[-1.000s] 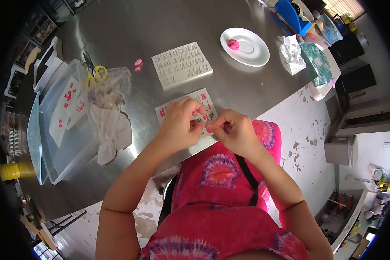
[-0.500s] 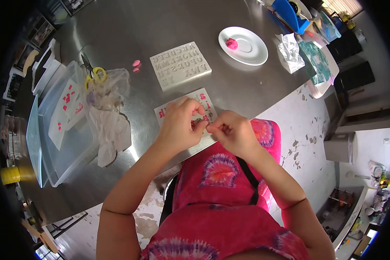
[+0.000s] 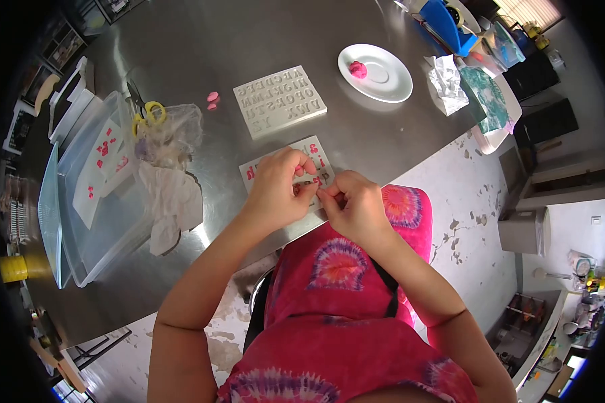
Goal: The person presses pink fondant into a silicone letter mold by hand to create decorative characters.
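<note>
A pale letter mold (image 3: 321, 149) with pink letters in several of its cavities lies near the table's front edge, partly hidden under my hands. My left hand (image 3: 279, 185) rests over its middle, fingers curled, with a bit of pink showing inside the curl. At the mold's right edge my right hand (image 3: 356, 208) is closed in a pinch, thumb and forefinger together close to the left thumb. What the pinch holds is too small to make out. Just behind lies a second letter mold (image 3: 279, 101), its cavities unfilled.
A white saucer (image 3: 398, 84) carries a pink lump (image 3: 357, 69). Two small pink pieces (image 3: 213, 101) lie left of the rear mold. Further left are yellow-handled scissors (image 3: 153, 114), crumpled plastic (image 3: 178, 134), a white cloth (image 3: 171, 201) and a clear bin (image 3: 107, 248) holding paper with pink pieces.
My right fingertips have shifted slightly left and up over the mold's edge. The left hand stays over the mold with its fingers a little changed. The camera view has moved slightly.
</note>
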Demonstrator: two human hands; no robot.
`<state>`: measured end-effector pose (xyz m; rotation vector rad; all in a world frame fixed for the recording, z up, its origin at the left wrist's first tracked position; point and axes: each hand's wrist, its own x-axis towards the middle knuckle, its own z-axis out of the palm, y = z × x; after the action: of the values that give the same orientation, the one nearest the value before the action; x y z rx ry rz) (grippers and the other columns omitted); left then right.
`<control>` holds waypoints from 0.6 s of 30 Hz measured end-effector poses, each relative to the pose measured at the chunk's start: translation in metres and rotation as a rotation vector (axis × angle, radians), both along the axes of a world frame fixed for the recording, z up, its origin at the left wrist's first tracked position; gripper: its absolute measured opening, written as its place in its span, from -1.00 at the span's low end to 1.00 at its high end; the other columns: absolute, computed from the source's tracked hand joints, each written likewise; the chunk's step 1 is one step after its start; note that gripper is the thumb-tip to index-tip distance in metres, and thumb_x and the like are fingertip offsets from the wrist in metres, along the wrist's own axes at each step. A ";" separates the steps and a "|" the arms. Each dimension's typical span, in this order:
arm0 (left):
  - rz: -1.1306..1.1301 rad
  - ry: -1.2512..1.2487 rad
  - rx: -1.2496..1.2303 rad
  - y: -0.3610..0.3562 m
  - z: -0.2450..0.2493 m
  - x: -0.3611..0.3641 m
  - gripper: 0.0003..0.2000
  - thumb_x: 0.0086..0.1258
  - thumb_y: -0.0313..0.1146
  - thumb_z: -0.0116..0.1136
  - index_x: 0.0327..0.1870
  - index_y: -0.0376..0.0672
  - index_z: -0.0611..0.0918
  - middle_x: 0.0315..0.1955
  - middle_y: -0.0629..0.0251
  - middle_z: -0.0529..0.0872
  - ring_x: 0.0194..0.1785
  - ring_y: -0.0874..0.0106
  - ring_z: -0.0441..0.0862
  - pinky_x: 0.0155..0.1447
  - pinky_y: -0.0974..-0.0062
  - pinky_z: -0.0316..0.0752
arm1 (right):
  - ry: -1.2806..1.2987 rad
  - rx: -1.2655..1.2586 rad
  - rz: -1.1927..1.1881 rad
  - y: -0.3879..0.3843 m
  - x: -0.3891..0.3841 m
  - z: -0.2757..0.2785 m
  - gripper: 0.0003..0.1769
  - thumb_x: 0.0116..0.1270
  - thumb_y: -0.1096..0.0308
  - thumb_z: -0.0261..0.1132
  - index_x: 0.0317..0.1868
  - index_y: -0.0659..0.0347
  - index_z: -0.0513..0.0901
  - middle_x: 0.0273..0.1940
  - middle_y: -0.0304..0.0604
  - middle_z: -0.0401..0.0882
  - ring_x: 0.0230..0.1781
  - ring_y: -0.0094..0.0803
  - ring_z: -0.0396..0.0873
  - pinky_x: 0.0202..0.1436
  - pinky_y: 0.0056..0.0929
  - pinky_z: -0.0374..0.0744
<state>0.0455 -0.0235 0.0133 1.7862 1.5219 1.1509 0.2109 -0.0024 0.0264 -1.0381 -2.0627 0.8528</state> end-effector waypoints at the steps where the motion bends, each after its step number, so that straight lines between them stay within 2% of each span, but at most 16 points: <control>1: 0.000 -0.002 0.000 0.000 -0.003 0.001 -0.76 0.04 -0.63 0.29 -0.33 -0.26 0.47 -0.36 0.23 0.55 -0.33 0.46 0.53 -0.31 0.53 0.48 | -0.027 0.021 -0.004 -0.002 0.000 0.000 -0.84 0.02 0.60 0.34 -0.55 0.32 0.48 -0.50 -0.03 0.46 -0.50 -0.12 0.51 -0.47 -0.25 0.50; 3: -0.017 -0.115 0.013 0.002 -0.010 0.000 -0.75 0.02 -0.63 0.30 -0.33 -0.26 0.47 -0.36 0.23 0.55 -0.33 0.44 0.55 -0.29 0.53 0.49 | -0.047 0.044 -0.007 -0.005 0.000 0.000 -0.83 0.03 0.59 0.33 -0.56 0.32 0.47 -0.50 -0.03 0.45 -0.48 -0.10 0.50 -0.45 -0.22 0.50; 5: -0.012 -0.066 0.021 0.001 -0.007 -0.001 -0.75 0.02 -0.63 0.31 -0.33 -0.26 0.47 -0.36 0.22 0.55 -0.33 0.44 0.55 -0.29 0.53 0.49 | -0.091 0.279 0.054 -0.006 0.002 -0.004 -0.86 0.00 0.63 0.35 -0.53 0.31 0.52 -0.49 -0.07 0.49 -0.48 -0.17 0.52 -0.44 -0.31 0.52; 8: -0.019 0.002 0.036 0.002 -0.007 -0.001 -0.74 0.02 -0.63 0.31 -0.33 -0.26 0.47 -0.36 0.21 0.55 -0.34 0.44 0.55 -0.30 0.53 0.49 | -0.122 0.410 0.075 -0.008 -0.001 -0.006 -0.85 -0.02 0.65 0.34 -0.50 0.29 0.52 -0.45 -0.05 0.50 -0.41 -0.12 0.49 -0.39 -0.27 0.51; 12: -0.026 -0.004 0.039 0.002 -0.006 -0.002 -0.74 0.01 -0.64 0.32 -0.32 -0.27 0.47 -0.37 0.20 0.55 -0.34 0.44 0.55 -0.31 0.53 0.49 | 0.062 0.400 0.126 -0.007 0.012 -0.019 -0.87 0.08 0.61 0.37 -0.43 0.29 0.56 -0.39 -0.05 0.53 -0.38 -0.15 0.53 -0.38 -0.32 0.52; 16: -0.035 -0.056 0.075 0.002 -0.009 -0.002 -0.74 0.01 -0.63 0.32 -0.32 -0.27 0.47 -0.37 0.20 0.55 -0.35 0.45 0.55 -0.33 0.55 0.48 | 0.078 0.353 0.136 -0.010 0.020 -0.017 -0.91 0.14 0.57 0.37 -0.37 0.31 0.60 -0.34 -0.06 0.57 -0.38 -0.25 0.58 -0.36 -0.41 0.55; 18: -0.028 -0.079 -0.030 0.001 -0.006 -0.002 -0.71 -0.03 -0.58 0.36 -0.33 -0.24 0.47 -0.36 0.22 0.55 -0.34 0.41 0.53 -0.29 0.48 0.46 | 0.141 0.138 0.031 -0.011 0.021 -0.008 -0.90 0.16 0.56 0.37 -0.30 0.34 0.63 -0.34 -0.07 0.56 -0.44 -0.35 0.59 -0.41 -0.45 0.58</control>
<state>0.0436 -0.0222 0.0073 1.7160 1.4570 1.1653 0.2314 -0.0131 0.0180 -0.8503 -1.9928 0.7650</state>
